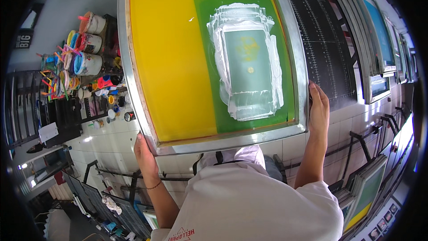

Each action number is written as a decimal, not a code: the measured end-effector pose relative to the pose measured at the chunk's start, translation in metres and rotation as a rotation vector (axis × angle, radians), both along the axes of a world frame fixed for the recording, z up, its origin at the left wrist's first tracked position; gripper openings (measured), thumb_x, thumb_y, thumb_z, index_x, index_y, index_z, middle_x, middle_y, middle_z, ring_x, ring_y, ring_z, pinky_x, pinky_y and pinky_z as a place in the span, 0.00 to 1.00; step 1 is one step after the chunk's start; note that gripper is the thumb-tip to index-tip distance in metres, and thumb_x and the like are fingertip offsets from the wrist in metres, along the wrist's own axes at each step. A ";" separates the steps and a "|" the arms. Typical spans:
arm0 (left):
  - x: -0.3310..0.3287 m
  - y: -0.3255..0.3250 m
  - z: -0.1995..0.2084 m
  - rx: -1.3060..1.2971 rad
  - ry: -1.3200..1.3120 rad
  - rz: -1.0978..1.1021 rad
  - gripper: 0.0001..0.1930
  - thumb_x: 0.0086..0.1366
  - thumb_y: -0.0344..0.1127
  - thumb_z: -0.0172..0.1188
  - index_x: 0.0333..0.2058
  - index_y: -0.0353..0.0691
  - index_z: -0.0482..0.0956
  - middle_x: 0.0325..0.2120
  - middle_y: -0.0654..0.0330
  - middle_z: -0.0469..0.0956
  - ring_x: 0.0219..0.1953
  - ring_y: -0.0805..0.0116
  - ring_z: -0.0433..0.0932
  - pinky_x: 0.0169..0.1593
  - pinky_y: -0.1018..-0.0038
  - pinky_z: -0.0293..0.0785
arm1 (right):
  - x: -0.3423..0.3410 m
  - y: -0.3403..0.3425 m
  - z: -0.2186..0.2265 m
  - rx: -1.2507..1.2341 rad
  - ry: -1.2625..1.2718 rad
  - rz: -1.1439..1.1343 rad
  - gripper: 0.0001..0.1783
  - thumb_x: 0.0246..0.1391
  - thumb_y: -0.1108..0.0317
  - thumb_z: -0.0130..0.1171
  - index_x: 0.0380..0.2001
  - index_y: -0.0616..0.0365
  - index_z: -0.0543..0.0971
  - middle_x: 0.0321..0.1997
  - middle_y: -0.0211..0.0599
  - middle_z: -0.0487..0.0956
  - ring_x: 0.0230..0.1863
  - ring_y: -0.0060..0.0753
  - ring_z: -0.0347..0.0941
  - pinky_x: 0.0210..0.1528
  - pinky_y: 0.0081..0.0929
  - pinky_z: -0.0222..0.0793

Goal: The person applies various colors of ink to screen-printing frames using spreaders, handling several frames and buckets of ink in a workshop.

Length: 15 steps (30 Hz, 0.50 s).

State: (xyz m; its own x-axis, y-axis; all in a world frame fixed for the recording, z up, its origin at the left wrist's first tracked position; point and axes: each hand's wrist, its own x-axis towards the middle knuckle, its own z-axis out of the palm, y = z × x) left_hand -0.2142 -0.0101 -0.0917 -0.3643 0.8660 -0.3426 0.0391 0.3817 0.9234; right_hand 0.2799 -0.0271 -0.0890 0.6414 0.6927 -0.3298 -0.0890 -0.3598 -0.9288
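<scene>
Between my hands is a large screen printing frame (232, 143) with a silver metal border and yellow mesh. A green rectangle (207, 62) covers the right part of the mesh. White ink (280, 69) is smeared thickly around a pale block inside the green, where a faint yellowish design shows. My left hand (145, 155) grips the frame's near left corner, its fingers hidden under the metal. On the near part of the right side, my right hand (319, 107) is wrapped around the border, with fingertips along its outer edge.
Ink buckets (88, 64) and colourful tools crowd a bench at the left. A black board with white marks (318, 40) lies just beyond the frame's right side. Several screen frames (379, 31) stand stacked at far right, others (368, 192) at lower right. Black racks (104, 198) stand at lower left.
</scene>
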 end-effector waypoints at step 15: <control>0.004 0.001 0.003 -0.032 0.021 -0.008 0.27 0.80 0.51 0.48 0.54 0.28 0.78 0.49 0.57 0.80 0.51 0.71 0.75 0.58 0.74 0.70 | 0.000 0.002 -0.002 -0.014 -0.029 -0.034 0.28 0.70 0.56 0.55 0.57 0.74 0.78 0.53 0.44 0.83 0.56 0.30 0.76 0.63 0.23 0.64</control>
State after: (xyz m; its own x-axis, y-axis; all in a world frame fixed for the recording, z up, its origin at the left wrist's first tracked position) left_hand -0.2098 -0.0092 -0.0883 -0.3651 0.8574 -0.3626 0.0616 0.4109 0.9096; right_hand 0.2804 -0.0253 -0.0911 0.6738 0.6658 -0.3205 -0.0750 -0.3698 -0.9261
